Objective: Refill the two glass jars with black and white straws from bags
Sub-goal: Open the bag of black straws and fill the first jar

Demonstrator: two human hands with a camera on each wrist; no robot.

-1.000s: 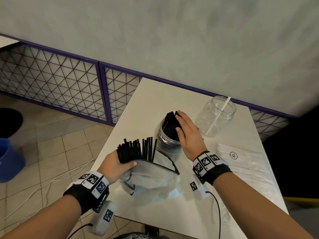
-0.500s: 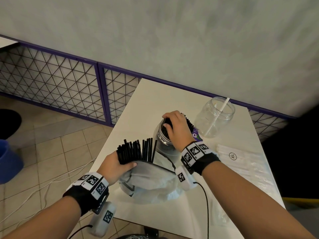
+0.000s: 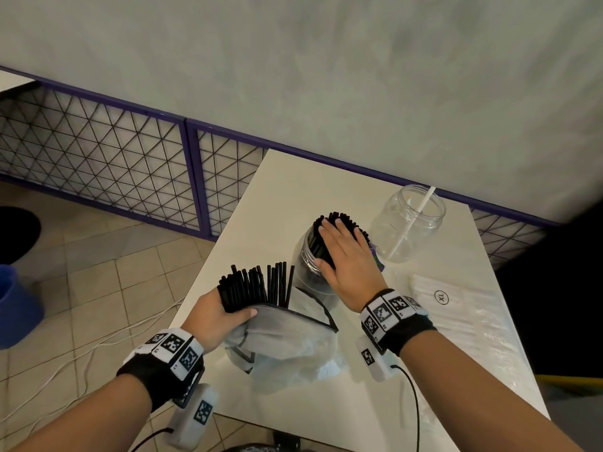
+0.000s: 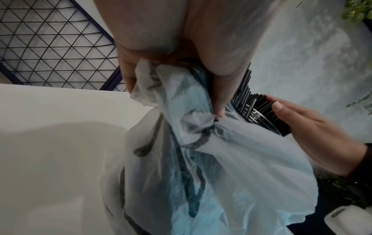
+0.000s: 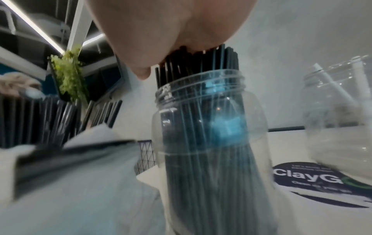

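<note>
Head view: black straws (image 3: 329,238) in jar (image 3: 305,262).

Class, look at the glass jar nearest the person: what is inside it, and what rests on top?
The near jar holds a bundle of black straws. The right hand rests flat on their tops, covering most of the ends. The jar's bottom is hidden.

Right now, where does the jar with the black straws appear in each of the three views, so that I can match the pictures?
Head: the jar with the black straws stands at centre, under the flat right hand.
Left wrist: only a sliver of it shows at right of centre, behind the bag.
Right wrist: it fills the centre, upright.
Shared landmark: the right hand pressing on the straw tops.
</note>
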